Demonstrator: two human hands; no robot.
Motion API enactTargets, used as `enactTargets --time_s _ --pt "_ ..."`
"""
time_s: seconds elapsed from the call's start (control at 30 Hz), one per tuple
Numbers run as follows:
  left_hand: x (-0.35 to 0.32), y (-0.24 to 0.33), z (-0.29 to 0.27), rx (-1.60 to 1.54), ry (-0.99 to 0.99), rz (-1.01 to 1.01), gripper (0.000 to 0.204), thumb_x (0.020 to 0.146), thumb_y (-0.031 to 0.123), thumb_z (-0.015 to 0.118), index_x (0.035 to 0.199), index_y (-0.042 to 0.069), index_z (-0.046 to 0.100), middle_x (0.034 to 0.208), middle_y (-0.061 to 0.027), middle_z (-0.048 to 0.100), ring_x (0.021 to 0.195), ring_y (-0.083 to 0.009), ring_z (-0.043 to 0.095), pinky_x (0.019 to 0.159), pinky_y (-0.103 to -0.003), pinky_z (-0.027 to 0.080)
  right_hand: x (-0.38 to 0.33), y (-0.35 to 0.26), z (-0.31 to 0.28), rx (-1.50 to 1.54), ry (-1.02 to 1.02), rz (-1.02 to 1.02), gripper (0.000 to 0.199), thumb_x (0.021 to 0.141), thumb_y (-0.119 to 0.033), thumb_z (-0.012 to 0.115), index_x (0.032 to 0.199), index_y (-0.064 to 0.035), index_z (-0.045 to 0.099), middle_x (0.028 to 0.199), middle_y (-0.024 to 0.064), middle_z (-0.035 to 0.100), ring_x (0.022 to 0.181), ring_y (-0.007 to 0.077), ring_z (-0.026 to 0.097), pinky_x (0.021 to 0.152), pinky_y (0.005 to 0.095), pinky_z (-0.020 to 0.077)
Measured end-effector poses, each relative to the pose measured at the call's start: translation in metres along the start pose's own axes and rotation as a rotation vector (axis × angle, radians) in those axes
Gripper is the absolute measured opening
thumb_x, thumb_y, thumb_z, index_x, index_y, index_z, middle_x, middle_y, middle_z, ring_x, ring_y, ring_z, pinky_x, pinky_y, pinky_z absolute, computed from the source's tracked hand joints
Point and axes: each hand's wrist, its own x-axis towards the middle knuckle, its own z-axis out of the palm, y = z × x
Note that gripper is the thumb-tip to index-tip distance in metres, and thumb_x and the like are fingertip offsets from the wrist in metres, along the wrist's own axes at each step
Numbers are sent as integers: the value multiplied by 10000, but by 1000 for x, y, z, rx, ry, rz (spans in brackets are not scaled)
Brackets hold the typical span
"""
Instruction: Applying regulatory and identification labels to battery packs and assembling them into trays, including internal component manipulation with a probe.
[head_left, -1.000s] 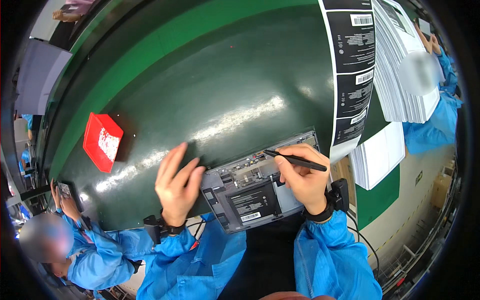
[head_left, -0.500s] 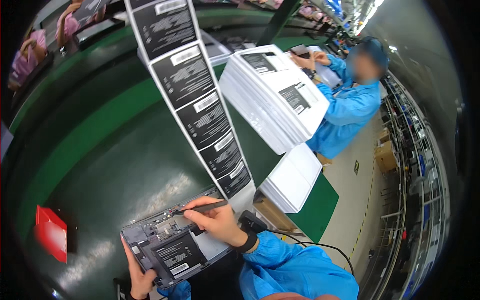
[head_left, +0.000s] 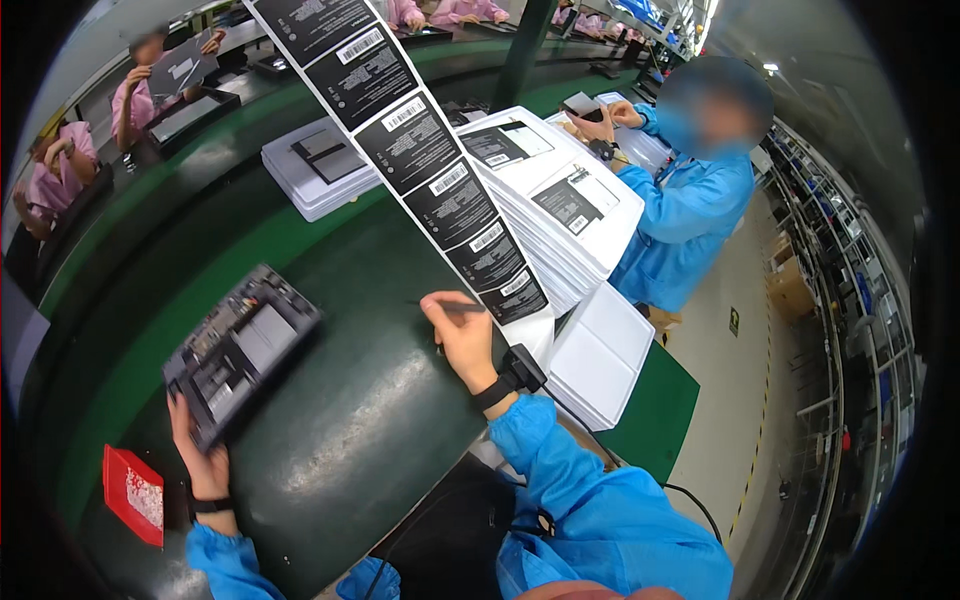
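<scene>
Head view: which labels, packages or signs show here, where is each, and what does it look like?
Label strip: long band of black labels with white patches, running from top down to the right hand.
White flat boxes: stacked right of the strip, dark labels on top.
Second white stack: left of the strip.
Red packet: flat, lower left, beside the left hand.

Electronics assembly factory, line work. Long dark green conveyor belt (head_left: pixel 330 250) runs near to far thru the scene. Workers in blue and pink smocks sit along both sides. Stacks of white flat boxes (head_left: pixel 560 210) far right, an opened device (head_left: pixel 240 350) w/ exposed internals near left, a strip of black barcode labels (head_left: pixel 430 160) hanging overhead. Racks of stock (head_left: pixel 850 300) along the right aisle.
</scene>
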Motion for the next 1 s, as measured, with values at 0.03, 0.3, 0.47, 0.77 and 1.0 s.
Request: enactTargets --time_s 0.03,0.3,0.47,0.77,1.0 --pt "22 2 -8 -16 47 16 504 1071 296 624 1513 82 513 1412 -78 638 1245 -209 646 1056 -373 519 0 1 -1 -13 -39 9 159 972 -135 775 1024 14 758 715 -22 651 535 32 517 481 215 371" --pt "138 3 -32 806 328 701 631 1052 280 670 1583 36 434 1602 -190 434 1484 -321 413 1203 -478 348 -1 -2 -4 -17 -39 26 157 968 -140 781 1005 10 757 720 -13 662 541 44 544 484 212 393" --pt "79 -19 20 1563 -145 980 484 931 138 705 1378 -18 606 1477 -284 547 1426 -459 462 1222 -523 324 -13 -9 3 -136 -57 40 133 951 -154 803 990 -28 786 645 -47 629 561 12 499 504 223 368" --pt "69 -85 154 1767 -130 929 510 971 280 658 1346 -60 595 1392 -315 574 1324 -488 508 1143 -546 390 5 -24 22 -649 -559 -824 238 848 -105 837 1072 -110 758 1107 48 720 885 240 741 702 351 604" --pt "169 -147 255 1576 -104 683 864 897 343 775 1540 -80 383 1364 -314 575 1349 -462 519 1130 -504 422 94 0 75 -648 -264 -812 332 899 29 735 1196 -118 738 912 110 614 808 307 642 698 392 533"
